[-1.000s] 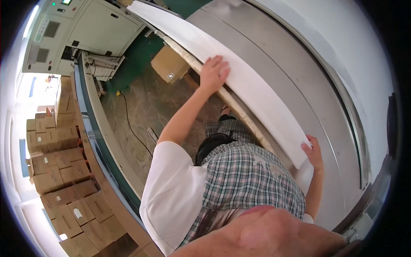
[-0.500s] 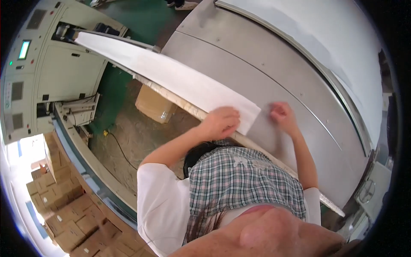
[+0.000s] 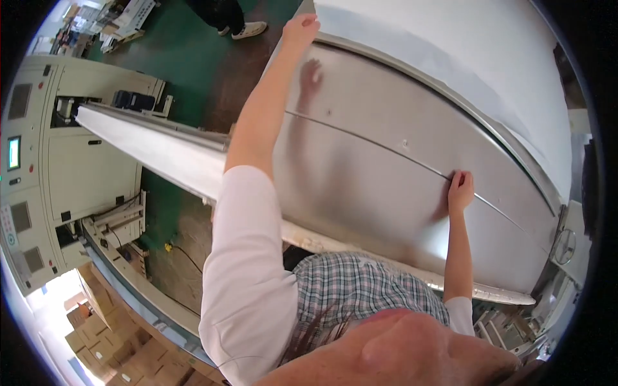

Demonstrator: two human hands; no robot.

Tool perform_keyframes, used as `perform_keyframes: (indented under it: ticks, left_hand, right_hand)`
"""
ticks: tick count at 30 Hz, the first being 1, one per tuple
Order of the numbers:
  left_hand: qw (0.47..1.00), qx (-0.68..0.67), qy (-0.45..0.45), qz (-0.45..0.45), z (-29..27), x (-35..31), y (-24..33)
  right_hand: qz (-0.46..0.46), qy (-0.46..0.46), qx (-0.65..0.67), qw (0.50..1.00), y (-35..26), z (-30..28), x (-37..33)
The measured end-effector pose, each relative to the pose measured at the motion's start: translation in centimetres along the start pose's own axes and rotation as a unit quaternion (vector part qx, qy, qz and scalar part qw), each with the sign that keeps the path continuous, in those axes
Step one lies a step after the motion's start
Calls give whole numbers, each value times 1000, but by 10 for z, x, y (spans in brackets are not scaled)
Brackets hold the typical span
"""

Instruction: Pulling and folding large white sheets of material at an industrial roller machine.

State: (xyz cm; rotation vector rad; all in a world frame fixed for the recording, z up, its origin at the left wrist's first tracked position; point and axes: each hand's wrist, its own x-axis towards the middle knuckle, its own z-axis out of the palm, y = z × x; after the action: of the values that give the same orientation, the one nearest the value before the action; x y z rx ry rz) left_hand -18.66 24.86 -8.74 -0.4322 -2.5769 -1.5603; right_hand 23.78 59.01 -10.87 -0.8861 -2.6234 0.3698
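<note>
My left hand (image 3: 301, 30) is stretched far forward to the left edge of a wide white sheet (image 3: 438, 58). Its fingers are curled closed beside that edge; whether they grip the sheet is hard to see. Over the bare metal tabletop (image 3: 367, 167) is my right hand (image 3: 461, 188), near the thin slot line. Its fingers are pressed together, pointing away from me, and anything between them is too small to make out. A long white folded strip (image 3: 154, 149) lies on the narrow belt at left, partly behind my left arm.
A pale machine cabinet (image 3: 84, 174) with a lit screen stands at the left. Stacked cardboard boxes (image 3: 116, 341) fill the lower left. A handwheel (image 3: 564, 246) is at the table's right end. Another person's shoe (image 3: 250, 29) shows on the green floor at the top.
My left hand has left the white strip and reached forward to the wide sheet's edge. The strip has slid left, off the tabletop in front of me. My right hand has shifted slightly right.
</note>
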Motion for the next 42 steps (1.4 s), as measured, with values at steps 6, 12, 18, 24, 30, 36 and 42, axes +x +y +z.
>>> perform_keyframes:
  ticks: [6,12,18,24,30,36,42]
  left_hand:
    - [940,-320,119,-28,31,122,-85]
    - [919,-375,106,-64,55,180,-104]
    - [935,-349,35,-44,87,156,-64]
    - [932,-350,-26,-93,59,176,-104]
    - [882,-447,-43,-145,70,144,-86]
    - [974,-190,-111,-61,33,159,-72]
    - [880,305,-352,95,120,131,63]
  right_hand:
    - [-6,4,-2,1000,-21,11,-1]
    - [-32,1,-2,999,-22,11,-2]
    - [-4,-12,-40,999,-9,-1,-2]
    - [-26,-6,-18,999,-14,12,0]
    - [-2,-1,-41,999,-7,1,-4]
    - [-28,21,-13,999,-15,7,-3]
    - [24,-5,-10,1000,-24,1,-4]
